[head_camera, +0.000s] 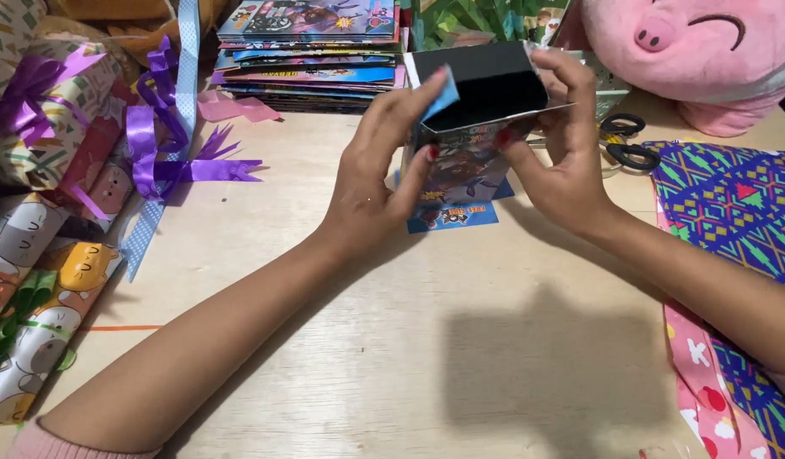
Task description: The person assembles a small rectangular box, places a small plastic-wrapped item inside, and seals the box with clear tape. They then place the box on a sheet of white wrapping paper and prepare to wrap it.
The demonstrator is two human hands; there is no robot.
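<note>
Standing between both hands (384, 174), the open paper bag (473, 110) is gripped on each side.

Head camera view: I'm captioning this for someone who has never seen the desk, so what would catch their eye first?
Most striking is the small colourful paper box, dark inside, held up at top centre between the left hand and right hand. A big pink plush pig sits in the top right corner, and shiny purple ribbons lie over wrapped gifts along the left edge of the wooden table.
</note>
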